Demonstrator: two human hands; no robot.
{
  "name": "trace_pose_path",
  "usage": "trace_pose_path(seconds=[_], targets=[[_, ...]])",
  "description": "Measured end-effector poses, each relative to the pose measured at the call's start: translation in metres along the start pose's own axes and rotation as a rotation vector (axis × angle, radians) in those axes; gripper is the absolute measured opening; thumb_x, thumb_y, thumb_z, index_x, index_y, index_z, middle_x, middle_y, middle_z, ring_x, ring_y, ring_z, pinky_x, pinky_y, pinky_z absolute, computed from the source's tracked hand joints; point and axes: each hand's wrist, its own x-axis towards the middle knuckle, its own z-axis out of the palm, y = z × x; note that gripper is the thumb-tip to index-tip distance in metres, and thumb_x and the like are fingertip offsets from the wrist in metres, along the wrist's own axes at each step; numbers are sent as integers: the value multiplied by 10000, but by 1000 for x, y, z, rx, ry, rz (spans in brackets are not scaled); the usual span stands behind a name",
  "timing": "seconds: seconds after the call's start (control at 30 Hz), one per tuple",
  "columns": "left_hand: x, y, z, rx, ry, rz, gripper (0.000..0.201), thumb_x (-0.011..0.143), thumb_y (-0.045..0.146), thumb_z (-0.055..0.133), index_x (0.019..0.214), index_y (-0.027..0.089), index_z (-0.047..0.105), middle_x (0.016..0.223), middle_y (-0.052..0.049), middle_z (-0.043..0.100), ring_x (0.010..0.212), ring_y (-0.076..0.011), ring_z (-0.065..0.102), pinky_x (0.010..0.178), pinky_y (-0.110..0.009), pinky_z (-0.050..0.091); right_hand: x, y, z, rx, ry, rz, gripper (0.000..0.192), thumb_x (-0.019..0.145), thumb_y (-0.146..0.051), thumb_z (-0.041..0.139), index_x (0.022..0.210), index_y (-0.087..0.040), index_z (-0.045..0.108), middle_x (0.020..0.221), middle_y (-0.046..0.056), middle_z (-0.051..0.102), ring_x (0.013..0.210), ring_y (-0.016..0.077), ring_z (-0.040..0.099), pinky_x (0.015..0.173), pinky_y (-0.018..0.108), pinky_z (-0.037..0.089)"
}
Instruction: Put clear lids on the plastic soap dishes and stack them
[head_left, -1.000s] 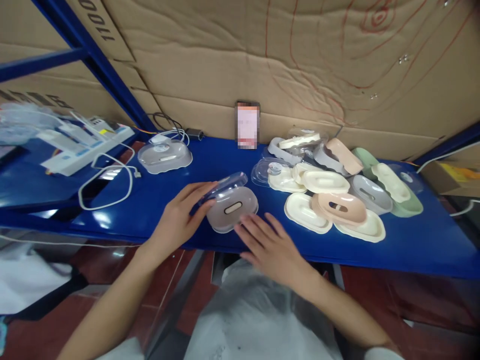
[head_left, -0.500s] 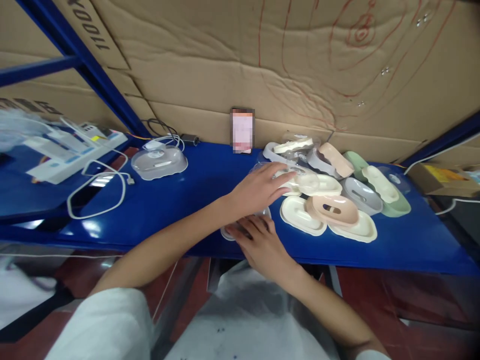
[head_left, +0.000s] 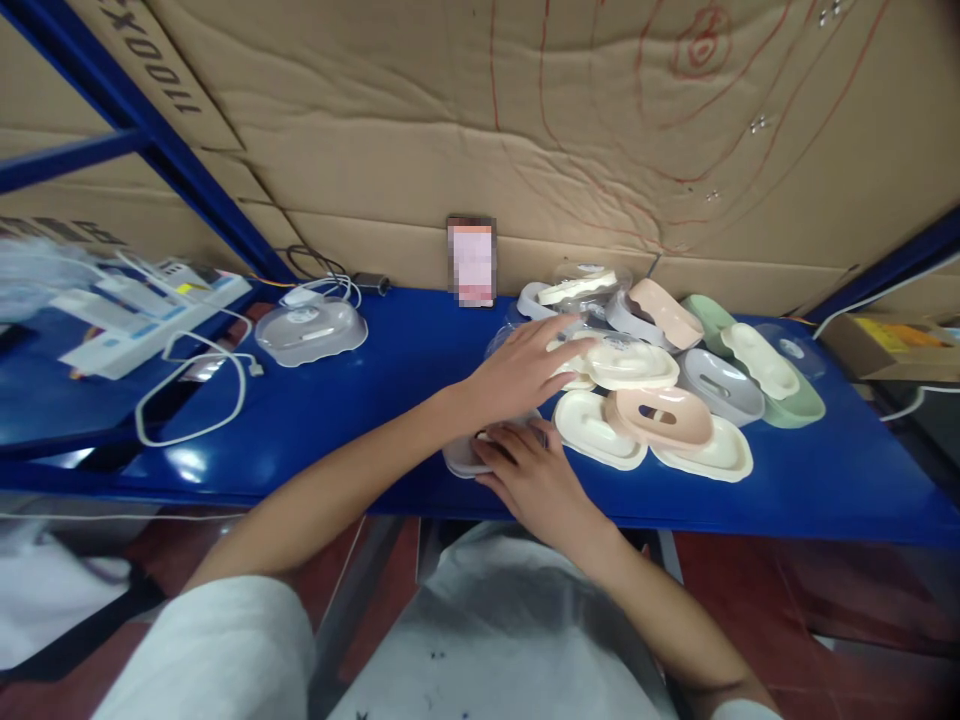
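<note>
- Two bare hands work over a blue table (head_left: 390,370) in the head view, the left forearm reaching across so that the left hand (head_left: 517,370) is beyond the right.
- The right hand (head_left: 536,470) lies over a grey dish (head_left: 459,460) near the table's front edge, fingers bent across its top; whether they grip it or only rest on it, I cannot tell.
- The left hand is over the near-left side of the pile, thumb apart from the fingers, beside a cream tray (head_left: 637,368); I cannot tell whether it grasps anything.
- Just right of the right hand lies a white tray (head_left: 581,425), partly under a peach dish (head_left: 694,415) with a slot; the peach dish also overlaps a cream plate (head_left: 724,452).
- Farther right are a slotted grey bowl (head_left: 739,388) and a green dish (head_left: 806,408), a cream insert (head_left: 761,360) lying across the latter.
- Well to the left is a dish under a clear cover (head_left: 300,345), near a white power strip (head_left: 150,330).
- A phone (head_left: 472,262) stands against the cardboard (head_left: 360,120) behind, its screen blurred.
</note>
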Motion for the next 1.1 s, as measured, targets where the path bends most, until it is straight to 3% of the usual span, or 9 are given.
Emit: trace_pose_path(seconds=[0.2,0.27,0.37,0.47,0.57,0.67,0.8,0.93,1.1], targets=[[-95,23,-50,-68,158,-157,441,1116,260,546,1555,247,507,1593,-128,535,1506,-263,515,1258,-474,449,6,7,-5,110,135,7,277,1098,-325,607,1344,-231,692,1244,55,797,1109,244,728,1039,477,545],[-135,41,-49,-64,268,-259,494,1084,226,592,1566,258,487,1573,-126,542,1486,-260,530,1233,-446,484,6,4,-6,175,229,11,294,1101,-324,600,1382,-260,658,1264,33,795,1126,234,737,1032,452,572],[-176,64,-29,-14,346,-338,576,1050,243,656,1586,236,443,1571,-170,521,1482,-294,528,1199,-472,515,-2,2,-20,244,422,34,370,1100,-333,595,1469,-316,585,1292,37,785,1165,249,744,1015,454,604],[-187,71,-3,90,190,-278,508,1071,277,630,1557,230,489,1568,-174,559,1478,-336,541,1225,-569,476,-16,24,-55,123,641,161,349,1096,-378,580,1436,-310,626,1223,87,789,1061,280,760,902,476,616],[-183,66,8,135,13,-230,425,1107,299,559,1527,236,545,1580,-149,590,1475,-333,562,1247,-603,442,-29,91,-103,-206,787,473,421,1101,-525,515,1297,-219,726,1066,130,788,887,255,735,783,418,557],[-179,62,6,105,-16,-229,350,1119,299,526,1454,245,615,1586,-137,590,1440,-301,603,1231,-568,475,-33,180,-143,-246,641,809,598,1113,-590,406,1195,-104,745,968,164,784,804,211,679,708,353,462],[-179,63,2,98,5,-231,322,1109,300,545,1404,230,651,1564,-149,605,1416,-312,624,1203,-588,507,-19,259,-159,-163,462,874,549,1093,-511,500,1058,-49,795,899,181,804,759,179,694,692,325,426],[-179,66,3,105,11,-227,327,1107,291,542,1406,226,657,1563,-154,610,1421,-319,624,1190,-596,523,4,273,-142,-176,380,852,518,1023,-504,630,1134,-29,805,1029,234,814,912,231,751,777,356,429],[-180,66,4,65,80,-246,244,1092,249,580,1302,251,703,1461,-118,687,1330,-287,686,1150,-538,559,11,268,-133,-175,346,780,603,1062,-551,536,1249,-33,782,1139,261,799,1054,271,765,853,386,458]])
